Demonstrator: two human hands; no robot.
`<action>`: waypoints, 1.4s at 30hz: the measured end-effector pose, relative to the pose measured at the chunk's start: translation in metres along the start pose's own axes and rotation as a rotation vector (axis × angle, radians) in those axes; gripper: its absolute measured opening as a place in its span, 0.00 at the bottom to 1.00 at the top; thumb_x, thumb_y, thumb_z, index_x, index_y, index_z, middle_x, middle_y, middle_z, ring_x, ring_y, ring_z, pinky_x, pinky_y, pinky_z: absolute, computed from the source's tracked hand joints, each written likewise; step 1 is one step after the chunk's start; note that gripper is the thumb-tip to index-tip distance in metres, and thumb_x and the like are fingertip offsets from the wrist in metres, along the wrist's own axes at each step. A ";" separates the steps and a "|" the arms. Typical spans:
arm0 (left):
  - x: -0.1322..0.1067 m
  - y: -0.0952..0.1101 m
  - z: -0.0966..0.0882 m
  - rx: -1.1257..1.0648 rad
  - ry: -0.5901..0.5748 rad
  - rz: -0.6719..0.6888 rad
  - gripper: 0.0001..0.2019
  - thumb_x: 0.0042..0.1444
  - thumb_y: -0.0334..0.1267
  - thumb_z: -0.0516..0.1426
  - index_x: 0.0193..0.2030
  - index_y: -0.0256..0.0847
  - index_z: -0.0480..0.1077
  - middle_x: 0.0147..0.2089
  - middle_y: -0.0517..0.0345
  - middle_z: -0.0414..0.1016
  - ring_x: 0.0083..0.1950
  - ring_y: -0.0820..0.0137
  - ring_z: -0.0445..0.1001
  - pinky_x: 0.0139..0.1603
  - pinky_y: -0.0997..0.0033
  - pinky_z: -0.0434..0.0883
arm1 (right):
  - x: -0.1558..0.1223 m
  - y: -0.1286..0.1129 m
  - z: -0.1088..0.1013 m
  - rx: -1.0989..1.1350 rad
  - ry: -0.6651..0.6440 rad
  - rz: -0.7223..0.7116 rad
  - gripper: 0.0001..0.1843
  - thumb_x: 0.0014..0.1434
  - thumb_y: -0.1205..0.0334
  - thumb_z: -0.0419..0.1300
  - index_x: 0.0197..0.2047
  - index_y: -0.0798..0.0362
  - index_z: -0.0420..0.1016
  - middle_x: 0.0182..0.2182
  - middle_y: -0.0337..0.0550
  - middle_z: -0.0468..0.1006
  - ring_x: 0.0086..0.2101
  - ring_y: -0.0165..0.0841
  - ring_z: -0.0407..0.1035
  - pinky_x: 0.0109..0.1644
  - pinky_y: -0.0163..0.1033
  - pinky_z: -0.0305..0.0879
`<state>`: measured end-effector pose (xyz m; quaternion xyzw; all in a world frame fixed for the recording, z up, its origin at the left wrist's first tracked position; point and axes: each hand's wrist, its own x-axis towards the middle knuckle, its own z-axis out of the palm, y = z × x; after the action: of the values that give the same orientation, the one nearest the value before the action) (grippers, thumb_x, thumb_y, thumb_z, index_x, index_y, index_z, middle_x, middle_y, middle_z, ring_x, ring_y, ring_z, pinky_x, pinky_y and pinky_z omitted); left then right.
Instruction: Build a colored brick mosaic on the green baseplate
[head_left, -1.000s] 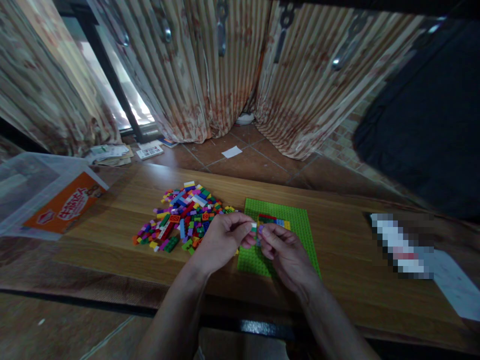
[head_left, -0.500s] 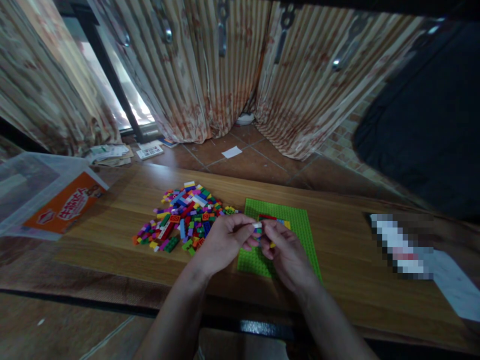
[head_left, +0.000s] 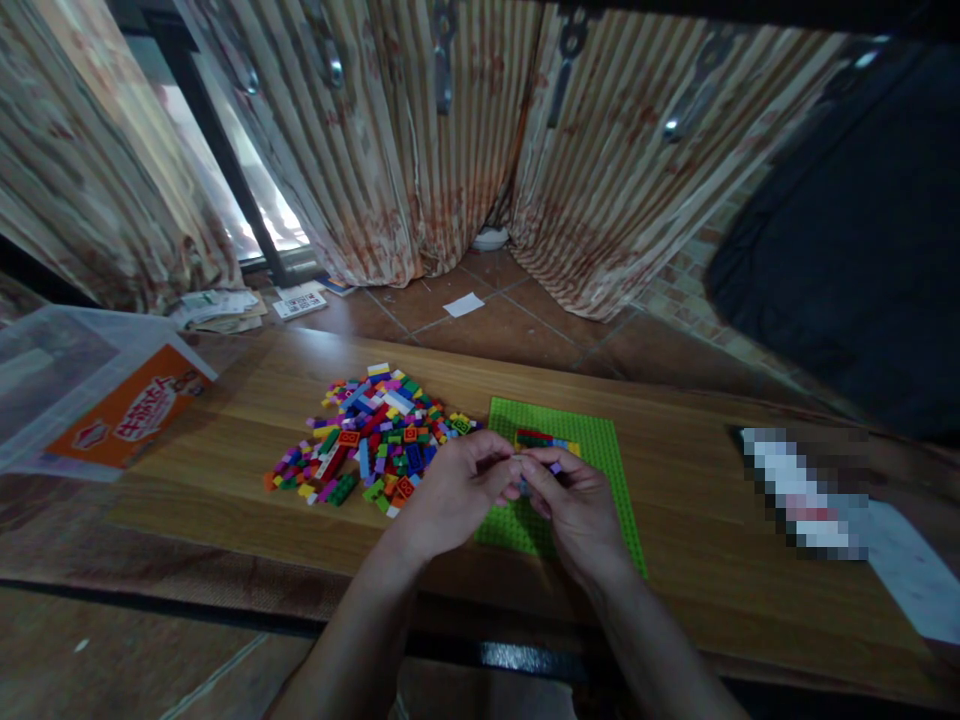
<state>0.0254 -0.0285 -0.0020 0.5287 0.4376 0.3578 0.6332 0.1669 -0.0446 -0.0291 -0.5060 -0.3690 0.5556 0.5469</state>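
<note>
My left hand and my right hand meet over the green studded baseplate, with fingertips pinched together. Between them they grip small toy bricks, mostly covered by the fingers; a pale blue bit shows below the thumbs. A purple brick peeks out at my right fingers. Just beyond the hands, a built row of coloured bricks, red, green, blue and yellow, sits on the baseplate, its near part hidden. To the left of my left hand spreads a pile of loose toy bricks in many colours.
All this lies on a long wooden table. A clear plastic box with an orange label stands at the left end. On the right are a blurred-out item and a white sheet. Striped curtains hang behind.
The white and green bricks that showed between my fingertips are now covered. My fingers have drawn closer together, and a purple brick has come into sight at my right hand.
</note>
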 end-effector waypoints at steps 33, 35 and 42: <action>-0.014 -0.003 -0.061 0.518 0.091 0.020 0.05 0.48 0.33 0.58 0.30 0.36 0.75 0.25 0.60 0.73 0.27 0.73 0.68 0.29 0.77 0.64 | -0.005 0.007 0.028 0.396 -0.134 0.244 0.16 0.52 0.48 0.65 0.40 0.47 0.79 0.47 0.43 0.78 0.52 0.38 0.69 0.59 0.47 0.62; -0.014 -0.005 -0.062 0.535 0.107 0.005 0.04 0.47 0.32 0.58 0.30 0.36 0.75 0.25 0.60 0.74 0.28 0.72 0.70 0.29 0.77 0.64 | -0.003 0.015 0.035 0.355 -0.099 0.201 0.18 0.51 0.46 0.66 0.41 0.47 0.79 0.49 0.43 0.78 0.53 0.38 0.68 0.61 0.48 0.60; -0.016 -0.005 -0.065 0.612 0.171 -0.002 0.04 0.45 0.31 0.58 0.27 0.38 0.75 0.24 0.60 0.74 0.27 0.72 0.70 0.29 0.76 0.64 | -0.001 0.038 0.045 0.149 -0.098 0.048 0.18 0.56 0.45 0.62 0.48 0.42 0.78 0.54 0.40 0.75 0.58 0.38 0.63 0.64 0.48 0.54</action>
<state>-0.0411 -0.0214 -0.0080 0.6622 0.5771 0.2522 0.4061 0.1142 -0.0437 -0.0554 -0.4446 -0.3409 0.6186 0.5509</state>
